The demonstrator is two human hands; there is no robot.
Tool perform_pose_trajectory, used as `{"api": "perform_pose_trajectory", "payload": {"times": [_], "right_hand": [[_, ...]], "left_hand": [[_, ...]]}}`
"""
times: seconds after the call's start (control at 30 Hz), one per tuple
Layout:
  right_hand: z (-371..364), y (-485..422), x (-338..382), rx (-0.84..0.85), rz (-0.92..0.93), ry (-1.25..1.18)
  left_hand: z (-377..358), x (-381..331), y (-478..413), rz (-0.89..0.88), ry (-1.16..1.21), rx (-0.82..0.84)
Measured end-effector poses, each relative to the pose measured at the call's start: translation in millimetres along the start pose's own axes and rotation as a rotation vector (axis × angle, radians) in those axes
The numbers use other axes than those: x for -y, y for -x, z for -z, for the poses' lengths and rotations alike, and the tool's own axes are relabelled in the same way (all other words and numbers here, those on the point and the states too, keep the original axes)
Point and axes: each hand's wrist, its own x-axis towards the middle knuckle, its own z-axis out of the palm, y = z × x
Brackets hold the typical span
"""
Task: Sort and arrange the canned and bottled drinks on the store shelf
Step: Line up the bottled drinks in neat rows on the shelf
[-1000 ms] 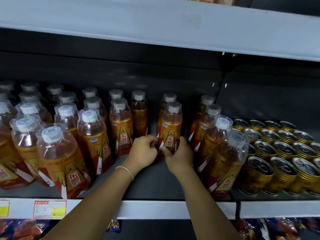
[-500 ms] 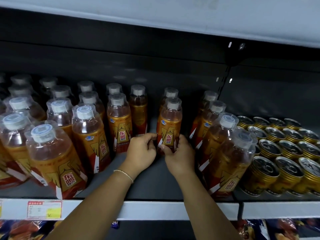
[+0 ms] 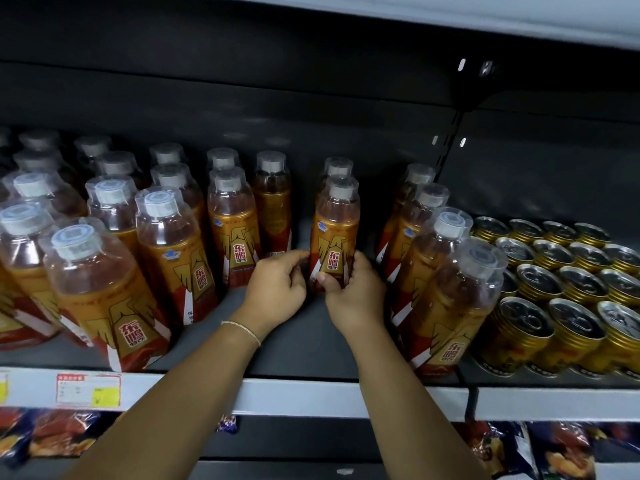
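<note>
Head view, centre of frame. A clear plastic bottle of amber drink with a gold-and-red label and grey cap [image 3: 334,233] stands upright on the dark grey shelf [image 3: 298,344], in the open lane between two groups of bottles. The left hand [image 3: 277,292] has its fingers curled against the bottle's lower left side. The right hand [image 3: 355,294] wraps round the lower right side, with the thumb pressed on the front of the label. Both hands thus hold the same bottle. A thin pale bracelet [image 3: 242,329] circles the left wrist.

A second matching bottle [image 3: 337,168] stands directly behind the held one; whether the two touch cannot be told. Rows of like bottles [image 3: 166,254] fill the left half of the frame, closely packed. A single file of like bottles [image 3: 446,306] runs from mid-right toward the shelf's front edge, just beside the right hand.

At the right edge of the frame, gold ring-pull cans [image 3: 554,289] stand upright in tight rows. A white price tag with a yellow patch [image 3: 88,390] sits on the pale shelf-edge strip at lower left. Coloured snack packets [image 3: 48,436] lie on the level below.
</note>
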Motion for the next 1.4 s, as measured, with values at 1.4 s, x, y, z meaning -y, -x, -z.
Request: {"api": "perform_pose_trajectory", "payload": {"times": [1.4], "right_hand": [[-126, 127, 80, 0.390, 0.379, -0.060]], "left_hand": [[201, 19, 130, 0.378, -0.491, -0.098]]}}
